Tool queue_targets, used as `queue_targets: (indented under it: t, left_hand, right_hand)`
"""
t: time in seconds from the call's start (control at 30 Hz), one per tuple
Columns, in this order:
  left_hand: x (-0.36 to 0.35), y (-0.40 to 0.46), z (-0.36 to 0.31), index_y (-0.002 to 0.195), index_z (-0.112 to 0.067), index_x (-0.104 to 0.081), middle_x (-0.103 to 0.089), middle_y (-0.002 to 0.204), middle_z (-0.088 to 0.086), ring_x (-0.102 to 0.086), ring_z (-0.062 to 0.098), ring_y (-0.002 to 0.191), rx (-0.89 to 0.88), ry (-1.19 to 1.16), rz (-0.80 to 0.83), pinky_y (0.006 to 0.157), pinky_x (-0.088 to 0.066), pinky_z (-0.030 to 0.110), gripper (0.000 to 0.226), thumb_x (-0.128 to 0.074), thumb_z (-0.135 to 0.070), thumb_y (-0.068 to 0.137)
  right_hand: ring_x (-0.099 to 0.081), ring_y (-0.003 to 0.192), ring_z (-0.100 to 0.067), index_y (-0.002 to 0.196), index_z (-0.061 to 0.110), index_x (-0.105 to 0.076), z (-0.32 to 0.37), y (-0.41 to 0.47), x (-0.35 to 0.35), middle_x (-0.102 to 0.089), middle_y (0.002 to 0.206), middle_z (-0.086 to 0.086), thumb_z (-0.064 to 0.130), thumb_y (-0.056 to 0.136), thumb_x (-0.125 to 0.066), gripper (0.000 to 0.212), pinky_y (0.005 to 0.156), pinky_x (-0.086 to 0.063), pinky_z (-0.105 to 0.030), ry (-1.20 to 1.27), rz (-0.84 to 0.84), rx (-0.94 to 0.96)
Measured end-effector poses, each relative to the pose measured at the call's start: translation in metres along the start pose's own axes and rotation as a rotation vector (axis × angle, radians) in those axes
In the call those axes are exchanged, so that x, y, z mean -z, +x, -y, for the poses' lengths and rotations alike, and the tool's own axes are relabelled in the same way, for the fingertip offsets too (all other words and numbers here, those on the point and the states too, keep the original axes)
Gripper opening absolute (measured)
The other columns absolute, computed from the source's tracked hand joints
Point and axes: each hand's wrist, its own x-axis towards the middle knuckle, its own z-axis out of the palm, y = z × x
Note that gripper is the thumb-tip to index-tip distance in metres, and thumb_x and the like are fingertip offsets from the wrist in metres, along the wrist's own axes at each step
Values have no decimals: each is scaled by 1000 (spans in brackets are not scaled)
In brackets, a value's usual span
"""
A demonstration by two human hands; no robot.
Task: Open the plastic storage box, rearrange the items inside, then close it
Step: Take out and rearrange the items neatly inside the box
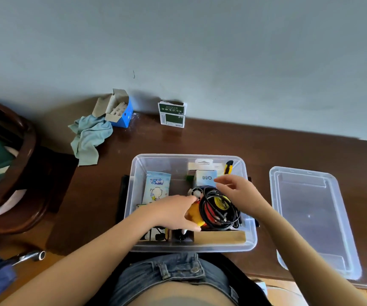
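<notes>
With lid off, storage box (133,206) sits mid-desk (288,151): left hand (173,212) grasps yellow item (194,214), cable coil (219,208) beside it, right hand (237,193) above cables, fingers loosely curled, holding nothing. Lid (310,217) rests on desk at right.

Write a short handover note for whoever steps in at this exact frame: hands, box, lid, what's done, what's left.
Left hand grips a yellow item inside the open storage box. Right hand hovers, fingers loosely spread, over the black cable coil, holding nothing.
The lid lies on the table, to the right of the box.
Done: box opened. Left: finish rearranging, put the lid back on.
</notes>
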Motion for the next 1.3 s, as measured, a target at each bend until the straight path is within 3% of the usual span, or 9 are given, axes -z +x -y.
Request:
queue_targets:
  t: [0.07,0.23,0.47,0.6,0.77,0.93,1.03,1.13,1.3]
  left_hand:
    - [-7,2,-6,149,-15,-18,-48,137,4,-52,22,116,-10,77,-51,90,-46,34,87,-58,-56,84]
    - [-19,5,-19,142,-23,-22,-55,93,-5,-57,18,83,-20,-14,-199,71,-52,34,75,-58,-50,81]
    - [-24,6,-21,123,-17,-38,-55,84,-3,-58,15,74,-20,-111,-241,61,-45,28,47,-60,-33,84]
    - [-13,-2,-22,130,-20,-34,-54,85,-6,-55,10,73,5,-120,-245,61,-43,29,56,-58,-43,85]
    - [2,-17,-16,130,-27,-34,-46,76,-12,-47,4,67,12,-184,-220,56,-34,24,64,-64,-52,80]
    - [6,-26,-15,123,-23,-39,-45,74,-6,-46,8,67,42,-276,-269,60,-36,24,52,-63,-46,84]
    - [6,-30,-20,125,-24,-36,-45,73,-5,-46,7,66,56,-257,-298,59,-36,24,52,-62,-45,84]
    - [8,-33,-25,125,-22,-35,-47,75,-3,-49,10,67,72,-227,-307,60,-38,27,54,-61,-46,85]
    - [14,-38,-36,117,-20,-38,-47,74,-5,-46,10,63,108,-129,-314,53,-31,24,50,-61,-50,84]
  right_hand:
    - [-53,111,-7,121,26,-58,-6,-8,-7,-57,119,11,38,90,-59,34,90,-40,-19,-120,43,51]
    - [-42,117,-14,127,25,-48,-7,-11,-36,-46,128,6,50,78,-66,58,98,-43,-31,-256,-8,36]
    - [-50,105,-17,118,22,-49,-1,-2,-39,-50,118,1,44,78,-64,48,90,-49,-35,-231,-45,-30]
    - [-52,97,-12,118,20,-49,1,0,-28,-52,107,7,37,83,-63,42,73,-46,-23,-60,-53,-21]
    - [-56,97,-13,120,22,-52,0,-1,-17,-56,113,5,25,87,-55,33,77,-48,-26,23,-54,-33]
    - [-61,78,-3,101,25,-65,3,-2,-8,-65,105,6,10,91,-43,29,68,-48,-22,42,39,56]
    - [-59,76,-16,99,15,-66,1,-3,-8,-66,91,1,15,93,-43,23,71,-48,-30,11,47,66]
    - [-44,65,-15,83,2,-59,0,-5,-10,-52,73,-5,17,94,-40,27,63,-36,-31,78,2,79]
    - [-25,47,-8,57,20,-33,-2,-9,-8,-30,53,4,33,96,-49,44,47,-25,-18,394,-67,108]
